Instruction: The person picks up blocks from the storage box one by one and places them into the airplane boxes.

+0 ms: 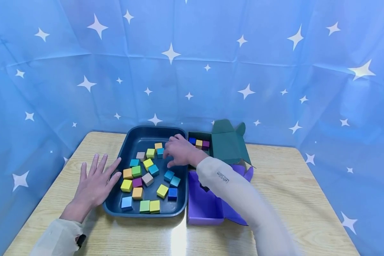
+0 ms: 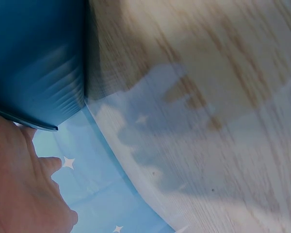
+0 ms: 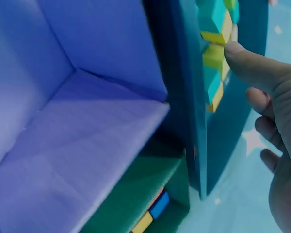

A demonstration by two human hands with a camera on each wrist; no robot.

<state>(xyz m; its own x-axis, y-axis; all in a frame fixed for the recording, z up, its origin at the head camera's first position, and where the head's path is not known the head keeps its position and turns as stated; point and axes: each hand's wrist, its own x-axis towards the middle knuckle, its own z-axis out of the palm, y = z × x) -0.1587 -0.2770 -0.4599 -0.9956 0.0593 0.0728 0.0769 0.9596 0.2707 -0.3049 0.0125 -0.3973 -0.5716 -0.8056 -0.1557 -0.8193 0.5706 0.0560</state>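
A dark blue tray [image 1: 140,135] holds many coloured cubes, among them a yellow cube [image 1: 162,191] and a dark blue cube [image 1: 172,194]. Over its right part hovers my right hand [image 1: 180,151], fingers bent loosely, close to a teal cube [image 1: 160,153]. From the right wrist, thumb and fingers stand apart with nothing visible between them. My left hand [image 1: 96,181] lies by the tray's left rim with fingers spread, the fingertips at the edge. The left wrist view shows this hand [image 2: 24,179] beside the tray wall [image 2: 48,63]; it holds nothing.
Right of the tray stand an open green box with its lid [image 1: 228,142] folded back and an open purple box [image 1: 204,204] in front. Inside the green box are a blue cube [image 1: 192,141], an orange cube [image 1: 199,143] and a purple cube [image 1: 206,144]. A star-patterned curtain [image 1: 192,78] hangs behind the wooden table [image 1: 291,199].
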